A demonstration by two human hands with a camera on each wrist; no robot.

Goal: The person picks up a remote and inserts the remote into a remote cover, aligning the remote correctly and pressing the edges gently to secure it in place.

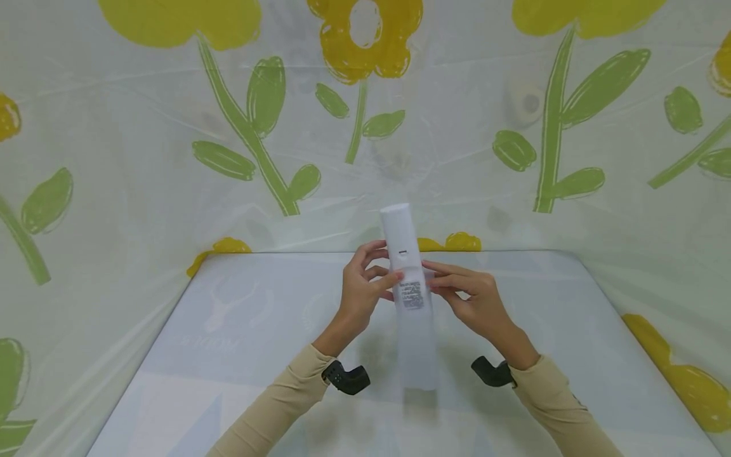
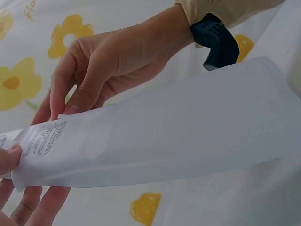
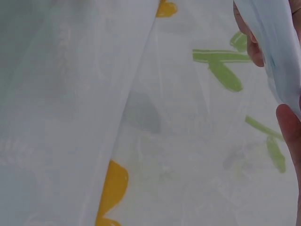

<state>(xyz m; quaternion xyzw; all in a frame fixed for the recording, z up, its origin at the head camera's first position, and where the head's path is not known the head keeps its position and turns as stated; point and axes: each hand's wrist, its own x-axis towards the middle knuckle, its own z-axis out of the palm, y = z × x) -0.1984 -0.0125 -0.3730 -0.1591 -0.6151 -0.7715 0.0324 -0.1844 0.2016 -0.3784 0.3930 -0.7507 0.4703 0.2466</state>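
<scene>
A long white package (image 1: 417,343) with a block of small dark print is held up over the table, tilted slightly, its top end farthest away. My left hand (image 1: 365,279) grips its left side, thumb across the front by the print. On the right edge, my right hand (image 1: 471,295) pinches with thumb and fingers. In the left wrist view the package (image 2: 178,136) looks translucent and flat toward its far end, and the right hand (image 2: 113,66) holds its upper edge. Part of the package (image 3: 275,42) shows at the right of the right wrist view.
Below the hands lies a pale table (image 1: 228,355) with faint printed patterns. Behind and around it hangs a white sheet (image 1: 457,158) with yellow flowers and green leaves. Dark bands (image 1: 348,379) with curved mounts sit at both wrists, over beige sleeves (image 1: 274,406).
</scene>
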